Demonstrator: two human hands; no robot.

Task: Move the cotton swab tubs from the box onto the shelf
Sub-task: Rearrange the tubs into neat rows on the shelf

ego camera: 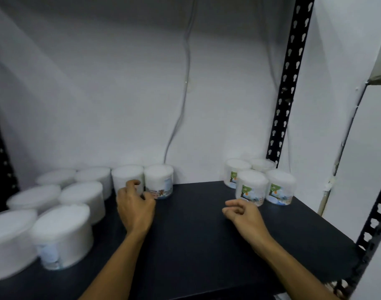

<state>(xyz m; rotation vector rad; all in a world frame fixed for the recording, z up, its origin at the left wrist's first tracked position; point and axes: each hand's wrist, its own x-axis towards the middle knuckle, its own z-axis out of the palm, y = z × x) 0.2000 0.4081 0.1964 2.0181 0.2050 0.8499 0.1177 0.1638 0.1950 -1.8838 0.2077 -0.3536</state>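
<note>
Several clear round tubs of white cotton swabs stand on the black shelf (196, 224). One group fills the left side, from the front tub (62, 234) back to a pair by the wall (159, 180). A second group of tubs (252, 187) with green tree labels stands at the back right. My left hand (135, 206) hovers just in front of the tub at the wall (127, 178), fingers curled loosely, holding nothing. My right hand (243, 215) floats over the shelf just in front of the right group, fingers loosely curled and empty. The box is out of view.
A black perforated upright (289, 83) rises at the back right and another (377, 224) at the front right. A grey cable (185, 83) hangs down the white wall behind the shelf. Bare shelf lies between the two groups of tubs.
</note>
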